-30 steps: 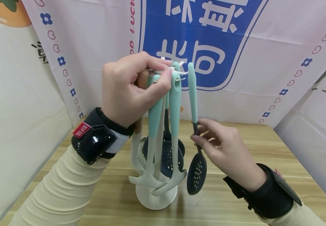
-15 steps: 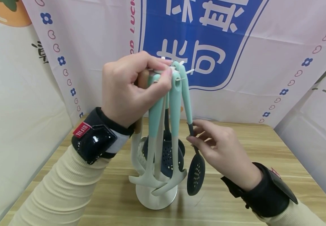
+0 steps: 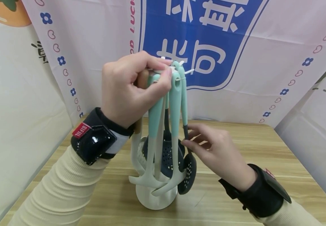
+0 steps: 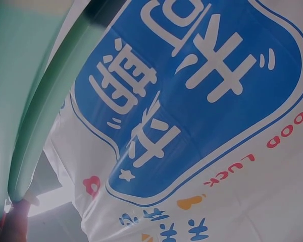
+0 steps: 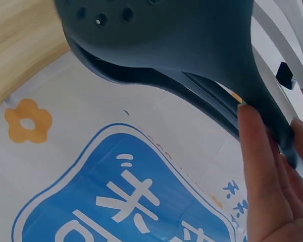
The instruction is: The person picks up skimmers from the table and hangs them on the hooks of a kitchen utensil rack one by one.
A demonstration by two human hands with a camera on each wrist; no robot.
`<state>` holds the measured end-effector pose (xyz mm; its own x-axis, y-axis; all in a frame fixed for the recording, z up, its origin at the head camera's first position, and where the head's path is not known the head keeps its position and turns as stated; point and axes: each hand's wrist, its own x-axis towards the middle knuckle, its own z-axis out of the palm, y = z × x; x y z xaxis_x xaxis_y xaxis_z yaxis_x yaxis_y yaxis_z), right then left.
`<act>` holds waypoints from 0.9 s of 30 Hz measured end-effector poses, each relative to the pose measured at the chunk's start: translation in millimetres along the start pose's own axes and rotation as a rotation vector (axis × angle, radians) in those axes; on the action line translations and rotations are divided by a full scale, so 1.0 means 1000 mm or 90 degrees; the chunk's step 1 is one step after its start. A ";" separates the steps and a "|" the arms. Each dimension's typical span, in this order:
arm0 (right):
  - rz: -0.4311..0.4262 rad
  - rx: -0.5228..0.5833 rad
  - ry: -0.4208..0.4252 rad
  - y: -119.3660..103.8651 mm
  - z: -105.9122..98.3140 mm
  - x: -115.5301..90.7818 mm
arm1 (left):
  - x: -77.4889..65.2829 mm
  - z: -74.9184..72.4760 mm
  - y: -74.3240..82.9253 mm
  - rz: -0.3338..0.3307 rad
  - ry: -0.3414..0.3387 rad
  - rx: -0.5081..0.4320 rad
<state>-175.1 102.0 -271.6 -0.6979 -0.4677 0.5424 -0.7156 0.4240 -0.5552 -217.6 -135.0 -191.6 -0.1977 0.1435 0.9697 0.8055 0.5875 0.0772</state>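
Note:
In the head view my left hand pinches the top of a white utensil rack, its thumb and fingers near the hooks. My right hand pinches the dark neck of a slotted spoon with a mint handle. The upper end of that handle sits at the rack's right-hand hook, whose tip sticks out past it. The right wrist view shows the neck between the thumb and fingers. Mint handles fill the left side of the left wrist view.
Other utensils hang round the rack, among them mint-handled ones with pale heads and a dark skimmer behind. The wooden table meets a printed cloth at the back.
My right hand has moved left with the slotted spoon. The handle's top has slid inward along the hook, and the spoon's head now overlaps the neighbouring pale utensil. My left hand has stayed put.

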 end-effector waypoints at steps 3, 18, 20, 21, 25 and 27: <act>0.004 0.011 -0.011 0.002 0.002 0.001 | 0.000 0.000 0.001 0.002 -0.003 0.002; -0.004 0.000 -0.012 0.006 0.007 0.000 | -0.001 0.000 -0.001 -0.002 -0.011 0.007; -0.004 -0.003 -0.012 0.006 0.008 0.000 | -0.002 0.000 -0.001 -0.004 -0.013 0.010; -0.005 -0.004 -0.012 0.007 0.008 0.000 | -0.002 0.000 -0.001 -0.005 -0.014 0.012; -0.006 -0.007 -0.013 0.007 0.008 0.001 | -0.002 0.000 0.000 -0.006 -0.013 0.012; -0.008 -0.007 -0.014 0.008 0.008 0.001 | -0.003 -0.001 0.000 -0.005 -0.011 0.012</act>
<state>-180.8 98.7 -280.5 -0.6883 -0.4894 0.5355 -0.7245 0.4264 -0.5415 -216.7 -135.9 -194.3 -0.2144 0.1524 0.9648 0.7933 0.6035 0.0810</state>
